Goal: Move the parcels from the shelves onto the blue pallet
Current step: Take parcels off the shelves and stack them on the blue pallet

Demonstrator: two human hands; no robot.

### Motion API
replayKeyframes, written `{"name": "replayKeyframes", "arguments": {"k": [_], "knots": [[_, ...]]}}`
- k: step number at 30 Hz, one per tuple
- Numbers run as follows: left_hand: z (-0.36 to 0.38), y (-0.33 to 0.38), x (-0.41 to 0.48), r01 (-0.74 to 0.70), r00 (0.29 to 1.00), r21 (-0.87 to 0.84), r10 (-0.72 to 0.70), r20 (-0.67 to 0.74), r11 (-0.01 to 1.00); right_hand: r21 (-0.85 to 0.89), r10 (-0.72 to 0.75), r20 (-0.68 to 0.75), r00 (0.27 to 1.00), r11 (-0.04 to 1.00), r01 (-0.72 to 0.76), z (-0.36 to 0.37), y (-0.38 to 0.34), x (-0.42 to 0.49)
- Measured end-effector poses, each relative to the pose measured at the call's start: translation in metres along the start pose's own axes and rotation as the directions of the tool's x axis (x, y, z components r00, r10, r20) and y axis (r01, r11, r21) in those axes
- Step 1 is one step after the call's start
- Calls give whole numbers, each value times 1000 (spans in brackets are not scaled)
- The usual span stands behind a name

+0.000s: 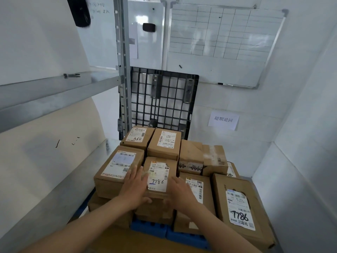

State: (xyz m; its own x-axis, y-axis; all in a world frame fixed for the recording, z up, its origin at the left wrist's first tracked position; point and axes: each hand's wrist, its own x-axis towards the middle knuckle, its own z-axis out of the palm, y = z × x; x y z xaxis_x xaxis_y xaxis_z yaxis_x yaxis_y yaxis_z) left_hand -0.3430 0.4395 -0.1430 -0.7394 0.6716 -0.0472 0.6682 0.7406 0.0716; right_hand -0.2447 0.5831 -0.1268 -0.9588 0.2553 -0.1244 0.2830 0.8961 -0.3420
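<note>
- Cardboard parcel marked "7786" (158,177) is sitting top-centre in the stack of other parcels (237,201) on the blue pallet (149,228).
- L hand (135,187) is lying flat on its left edge, fingers straight, thumb spread at the front; not clasping.
- R hand (180,190) is pressing its right side, fingers likewise straight.
- Black pallet (164,99) is leaning on the rear wall, beside the metal shelf (54,92).

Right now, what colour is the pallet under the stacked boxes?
Blue. The pallet shows best in the head view, at the bottom edge.
</note>
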Motion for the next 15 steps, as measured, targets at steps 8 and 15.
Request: {"name": "replayKeyframes", "arguments": {"k": [8, 15], "knots": [[-3, 18, -57, 112, 978, -201, -143, -150, 973, 92, -156, -74, 985, 982, 162, -6, 5, -30], [0, 22, -129, 349, 924, -151, -366, -113, 925, 0, -326, -52, 944, 945, 326, 9, -23, -50]]}}
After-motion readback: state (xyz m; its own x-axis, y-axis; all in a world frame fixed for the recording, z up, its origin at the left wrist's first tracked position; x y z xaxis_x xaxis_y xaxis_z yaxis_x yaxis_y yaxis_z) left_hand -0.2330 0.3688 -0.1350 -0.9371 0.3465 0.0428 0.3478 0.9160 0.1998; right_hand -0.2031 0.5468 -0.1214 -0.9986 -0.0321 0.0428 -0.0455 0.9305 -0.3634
